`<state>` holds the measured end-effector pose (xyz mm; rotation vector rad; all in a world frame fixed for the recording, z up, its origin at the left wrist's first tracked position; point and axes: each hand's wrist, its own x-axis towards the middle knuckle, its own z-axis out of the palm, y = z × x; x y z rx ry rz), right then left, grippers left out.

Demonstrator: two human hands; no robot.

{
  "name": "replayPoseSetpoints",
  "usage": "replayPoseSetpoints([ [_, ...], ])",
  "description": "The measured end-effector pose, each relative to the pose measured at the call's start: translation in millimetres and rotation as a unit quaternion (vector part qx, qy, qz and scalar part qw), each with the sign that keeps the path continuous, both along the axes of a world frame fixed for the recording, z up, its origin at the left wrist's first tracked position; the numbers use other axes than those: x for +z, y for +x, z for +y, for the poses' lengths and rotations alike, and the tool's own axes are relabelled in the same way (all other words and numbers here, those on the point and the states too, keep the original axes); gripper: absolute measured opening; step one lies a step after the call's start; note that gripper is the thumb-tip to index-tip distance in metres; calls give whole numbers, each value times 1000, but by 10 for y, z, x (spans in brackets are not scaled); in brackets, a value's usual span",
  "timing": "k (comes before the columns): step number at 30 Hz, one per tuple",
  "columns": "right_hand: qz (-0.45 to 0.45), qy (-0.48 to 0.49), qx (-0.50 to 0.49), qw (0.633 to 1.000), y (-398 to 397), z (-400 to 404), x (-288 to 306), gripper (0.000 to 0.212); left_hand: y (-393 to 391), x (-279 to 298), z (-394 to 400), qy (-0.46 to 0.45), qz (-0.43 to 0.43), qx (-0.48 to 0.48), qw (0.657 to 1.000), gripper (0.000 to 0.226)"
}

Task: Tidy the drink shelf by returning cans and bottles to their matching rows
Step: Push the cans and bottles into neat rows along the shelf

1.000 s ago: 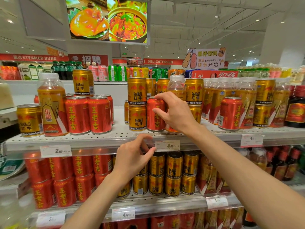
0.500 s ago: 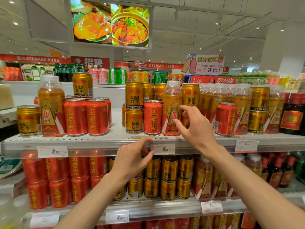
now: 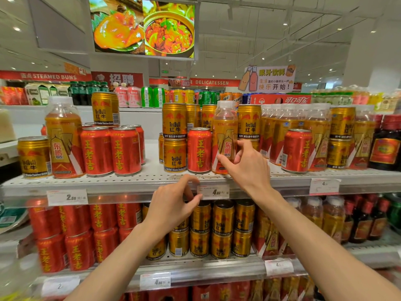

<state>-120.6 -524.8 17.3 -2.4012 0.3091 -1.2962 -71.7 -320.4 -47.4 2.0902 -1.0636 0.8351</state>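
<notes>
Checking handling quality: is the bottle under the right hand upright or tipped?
Upright. The bottle stands on its base on the shelf, white cap on top, between cans; the right hand grips its lower label.

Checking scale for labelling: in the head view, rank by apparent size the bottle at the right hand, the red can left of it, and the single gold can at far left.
1. Bottle
2. Red can
3. Gold can, slightly smaller than the red

Two bare forearms are seen, ending in the left hand (image 3: 171, 210) and right hand (image 3: 249, 168). No sleeves, rings or watches are shown; short, unpainted nails are visible.
</notes>
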Motion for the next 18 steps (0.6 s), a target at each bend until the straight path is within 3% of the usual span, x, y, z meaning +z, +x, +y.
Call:
replayPoseSetpoints([
  [7,5,-9,-14,1000,-2,27,18,67,-13,-1,-2,-11,0,1,1000,36],
  [13,11,-10,-14,1000,-4,28,-2,70,-39,-28,-19,-15,-50,10,999,38],
  [18,19,-17,23,999,-70,-26,-6,70,-43,-17,-49,3,-49,1,999,38],
])
